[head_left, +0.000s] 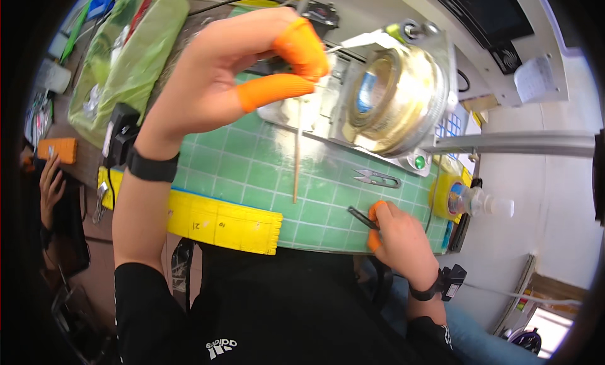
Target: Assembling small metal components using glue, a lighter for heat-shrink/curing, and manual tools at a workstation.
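Observation:
My left hand [227,72], with orange finger cots on thumb and fingers, is raised over the far part of the green mat [252,170]. Its fingertips come together in a pinch beside a machine with a large reel [391,100]; whatever is between them is too small to make out. Just below those fingertips a thin wooden stick [297,163] points toward me. At the near right edge of the mat, my right hand [403,239] closes its orange-covered fingers on a dark slim tool, perhaps tweezers [362,217]. Small thread snips [377,178] lie on the mat between the reel and my right hand.
A yellow ruler-like strip [220,223] runs along the mat's near left edge. A green plastic bag [129,62] stands far left. Tape rolls [446,195] and a clear bottle [482,201] are at the right, below a metal bar [517,144]. Another person's hand [51,182] shows far left.

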Demonstrator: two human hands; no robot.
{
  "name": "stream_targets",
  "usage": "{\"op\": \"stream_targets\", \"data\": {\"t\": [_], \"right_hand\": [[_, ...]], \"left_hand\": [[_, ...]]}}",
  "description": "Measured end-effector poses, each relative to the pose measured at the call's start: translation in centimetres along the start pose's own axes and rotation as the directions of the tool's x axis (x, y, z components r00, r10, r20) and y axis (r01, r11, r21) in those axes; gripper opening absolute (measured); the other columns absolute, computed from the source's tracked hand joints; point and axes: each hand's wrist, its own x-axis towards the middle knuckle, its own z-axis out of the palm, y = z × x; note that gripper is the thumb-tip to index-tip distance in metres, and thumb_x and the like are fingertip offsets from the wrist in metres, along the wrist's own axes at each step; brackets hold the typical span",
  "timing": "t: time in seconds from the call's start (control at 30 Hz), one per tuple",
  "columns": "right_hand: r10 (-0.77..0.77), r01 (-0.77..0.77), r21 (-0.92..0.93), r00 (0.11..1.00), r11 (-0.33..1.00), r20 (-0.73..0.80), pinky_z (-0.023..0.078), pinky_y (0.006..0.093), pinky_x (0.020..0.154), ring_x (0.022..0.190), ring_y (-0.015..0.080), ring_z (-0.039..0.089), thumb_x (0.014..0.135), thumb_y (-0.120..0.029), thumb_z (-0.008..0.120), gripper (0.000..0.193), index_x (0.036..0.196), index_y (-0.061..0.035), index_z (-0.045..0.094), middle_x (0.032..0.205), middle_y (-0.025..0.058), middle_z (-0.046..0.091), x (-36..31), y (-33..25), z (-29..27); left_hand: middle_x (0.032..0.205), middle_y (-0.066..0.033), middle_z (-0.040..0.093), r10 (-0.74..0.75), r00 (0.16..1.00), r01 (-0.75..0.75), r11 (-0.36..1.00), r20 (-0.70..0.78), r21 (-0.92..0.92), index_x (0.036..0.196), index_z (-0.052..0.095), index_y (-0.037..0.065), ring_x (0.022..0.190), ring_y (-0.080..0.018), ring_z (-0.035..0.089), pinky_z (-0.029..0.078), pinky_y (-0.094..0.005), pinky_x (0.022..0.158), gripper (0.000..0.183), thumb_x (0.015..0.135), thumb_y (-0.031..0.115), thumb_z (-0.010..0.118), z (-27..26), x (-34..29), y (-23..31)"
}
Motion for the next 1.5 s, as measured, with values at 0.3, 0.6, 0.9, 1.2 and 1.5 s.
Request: {"op": "stream_targets", "data": {"t": [0.3,0.6,0.9,1.2,1.5], "right_hand": [[-0.381,0.389,0.47,0.917,0.792,-0.118,0.046,0.0323,0.056,0.068,0.0218,0.063,0.079,-0.003,0.078,0.021,0.092,0.0012,0.063,0.084,0.0097,0.063,0.2,-2.3,-7.8],[-0.837,0.967,-0.124,0.125,0.223,-0.533,0.067,0.035,0.065,0.068,0.034,0.075,0.109,-0.028,0.062,0.056,0.141,0.0162,0.048,0.106,0.0382,0.068,9.2,-2.7,-18.5],[-0.573,0.659,-0.24,0.35,0.713,-0.741,0.051,0.0318,0.072,0.061,0.0216,0.068,0.104,-0.015,0.065,0.027,0.11,0.0116,0.061,0.08,0.0263,0.073,10.8,-6.8,-13.6],[-0.558,0.657,-0.254,0.305,0.71,-0.771,0.048,0.0347,0.077,0.062,0.0186,0.065,0.103,-0.013,0.064,0.021,0.109,0.0067,0.061,0.068,0.0174,0.07,11.6,-7.4,-12.0],[-0.597,0.681,-0.252,0.331,0.687,-0.731,0.048,0.0361,0.075,0.062,0.0225,0.067,0.102,-0.013,0.064,0.02,0.104,0.0062,0.061,0.066,0.0163,0.068,11.7,-7.4,-12.4]], "left_hand": [[0.097,-0.0104,0.068,0.015,0.998,-0.017,1.0,-0.068,-0.022,0.094,0.067,-0.001,0.095,-0.022,0.068,0.055,-0.0324,0.085,0.017,0.086,0.001,0.082,0.4,-0.5,-0.5],[0.096,-0.0115,0.071,0.062,0.995,-0.066,0.996,-0.079,-0.051,0.092,0.068,-0.001,0.091,-0.0236,0.071,0.057,-0.0325,0.082,0.015,0.085,-0.001,0.082,0.2,-0.1,-0.6],[0.096,-0.0116,0.072,0.088,0.993,-0.089,0.996,-0.082,-0.004,0.092,0.068,-0.001,0.089,-0.0241,0.069,0.055,-0.0331,0.078,0.015,0.085,-0.001,0.082,0.1,-0.1,-0.8],[0.095,-0.0114,0.071,0.088,0.991,-0.088,0.996,-0.096,0.004,0.091,0.067,-0.001,0.088,-0.0244,0.069,0.055,-0.0332,0.078,0.016,0.084,-0.002,0.082,0.2,-0.1,-0.9],[0.095,-0.0112,0.072,0.111,0.988,-0.111,0.994,-0.106,0.006,0.092,0.069,-0.001,0.089,-0.0245,0.069,0.055,-0.0331,0.079,0.016,0.083,-0.002,0.082,0.2,-0.2,-1.0]]}}
